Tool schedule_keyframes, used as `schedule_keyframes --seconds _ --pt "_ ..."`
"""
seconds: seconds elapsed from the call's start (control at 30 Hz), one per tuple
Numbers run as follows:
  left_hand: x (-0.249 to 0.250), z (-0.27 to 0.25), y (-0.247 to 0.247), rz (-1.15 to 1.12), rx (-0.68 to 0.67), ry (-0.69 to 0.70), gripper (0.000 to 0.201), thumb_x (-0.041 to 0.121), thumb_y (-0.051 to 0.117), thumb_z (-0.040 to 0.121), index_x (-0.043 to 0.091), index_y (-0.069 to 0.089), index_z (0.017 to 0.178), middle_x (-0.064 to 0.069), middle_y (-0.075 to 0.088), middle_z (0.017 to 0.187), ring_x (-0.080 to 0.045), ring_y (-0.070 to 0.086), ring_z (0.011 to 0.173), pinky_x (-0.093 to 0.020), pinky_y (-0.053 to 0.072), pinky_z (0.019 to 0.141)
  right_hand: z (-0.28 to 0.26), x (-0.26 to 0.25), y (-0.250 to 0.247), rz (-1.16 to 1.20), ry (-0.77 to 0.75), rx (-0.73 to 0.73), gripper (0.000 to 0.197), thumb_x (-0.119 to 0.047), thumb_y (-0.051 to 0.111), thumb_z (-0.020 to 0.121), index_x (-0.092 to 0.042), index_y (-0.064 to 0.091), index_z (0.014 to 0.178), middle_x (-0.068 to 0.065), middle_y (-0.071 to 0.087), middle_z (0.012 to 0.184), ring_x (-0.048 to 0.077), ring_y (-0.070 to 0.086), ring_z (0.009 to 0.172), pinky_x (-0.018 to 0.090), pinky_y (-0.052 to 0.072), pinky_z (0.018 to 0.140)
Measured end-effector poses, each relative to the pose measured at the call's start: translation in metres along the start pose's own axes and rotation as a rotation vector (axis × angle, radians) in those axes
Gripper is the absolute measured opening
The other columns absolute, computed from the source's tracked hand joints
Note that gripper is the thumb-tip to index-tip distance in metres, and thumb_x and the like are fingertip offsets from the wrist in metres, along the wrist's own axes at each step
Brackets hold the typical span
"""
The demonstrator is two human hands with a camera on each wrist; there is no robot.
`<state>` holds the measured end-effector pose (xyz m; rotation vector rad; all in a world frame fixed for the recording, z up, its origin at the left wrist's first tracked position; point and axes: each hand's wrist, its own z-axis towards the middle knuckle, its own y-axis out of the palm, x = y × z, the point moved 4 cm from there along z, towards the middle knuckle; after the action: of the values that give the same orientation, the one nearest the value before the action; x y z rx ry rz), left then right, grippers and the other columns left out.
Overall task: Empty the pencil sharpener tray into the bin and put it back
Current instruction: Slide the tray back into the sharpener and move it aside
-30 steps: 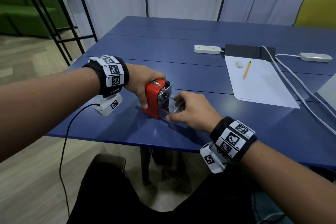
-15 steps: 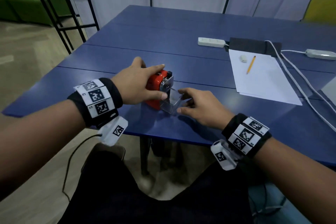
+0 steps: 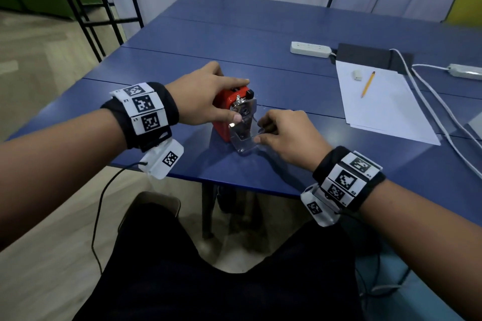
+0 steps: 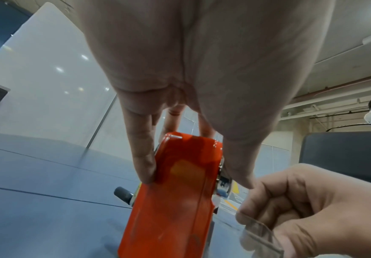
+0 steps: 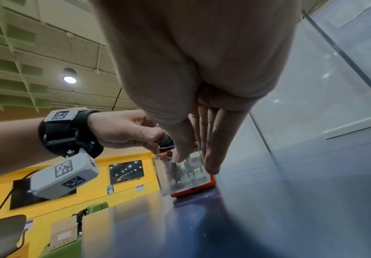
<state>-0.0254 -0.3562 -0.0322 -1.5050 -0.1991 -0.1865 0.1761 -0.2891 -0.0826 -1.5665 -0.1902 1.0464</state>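
Left hand (image 3: 206, 101) clamps the red pencil sharpener (image 3: 226, 112); right hand (image 3: 281, 135) pinches its clear tray (image 3: 243, 138), seemingly half out at the sharpener's front. A jerky pull could scatter shavings across the desk (image 3: 287, 31).

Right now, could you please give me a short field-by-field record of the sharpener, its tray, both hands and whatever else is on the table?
sharpener: red pencil sharpener upright near the front edge of the blue table
tray: clear tray partly out of the sharpener's front
left hand: left hand grips the sharpener from above
right hand: right hand pinches the tray between thumb and fingers
paper: white sheets to the right, with a pencil and eraser on them
bin: not in view
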Motion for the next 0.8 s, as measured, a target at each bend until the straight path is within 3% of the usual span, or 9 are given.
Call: schedule_keyframes --seconds 0.23,0.63,0.7,0.8 --pt "0.0 0.001 0.001 0.015 0.003 0.019 0.086 0.072 0.068 0.078 0.044 0.038 0.154 -0.006 0.042 0.117 -0.026 0.052 0.105 -0.042 0.05 0.095 0.0 -0.004 -0.003 -0.002 0.021 -0.002 0.035 -0.032 0.086 0.085 -0.013 0.074 0.112 0.002 0.077 0.102 0.02 0.071 0.098 0.034 0.056 0.089" --pt "0.001 -0.001 0.002 0.011 0.023 0.004 0.087 0.072 0.069 0.078 0.043 0.038 0.154 -0.005 0.041 0.116 -0.027 0.053 0.104 -0.044 0.051 0.096 0.007 -0.011 0.005 -0.002 0.053 0.063 0.03 -0.033 0.082 0.087 -0.015 0.073 0.109 0.004 0.075 0.097 0.025 0.069 0.097 0.042 0.057 0.088" --pt "0.001 -0.001 0.002 0.006 0.013 -0.003 0.088 0.072 0.069 0.077 0.043 0.037 0.154 -0.005 0.04 0.117 -0.027 0.053 0.106 -0.044 0.051 0.097 0.009 -0.012 0.003 -0.013 0.058 0.039 0.035 -0.035 0.082 0.087 -0.014 0.072 0.113 0.004 0.075 0.1 0.024 0.069 0.1 0.039 0.056 0.09" --pt "0.0 -0.003 0.002 0.013 -0.003 0.004 0.094 0.068 0.075 0.076 0.042 0.033 0.156 -0.006 0.04 0.122 -0.027 0.052 0.106 -0.042 0.05 0.096 0.005 -0.007 0.0 -0.033 0.072 -0.048 0.061 -0.041 0.083 0.086 -0.014 0.062 0.136 0.002 0.074 0.112 0.021 0.069 0.106 0.034 0.054 0.093"
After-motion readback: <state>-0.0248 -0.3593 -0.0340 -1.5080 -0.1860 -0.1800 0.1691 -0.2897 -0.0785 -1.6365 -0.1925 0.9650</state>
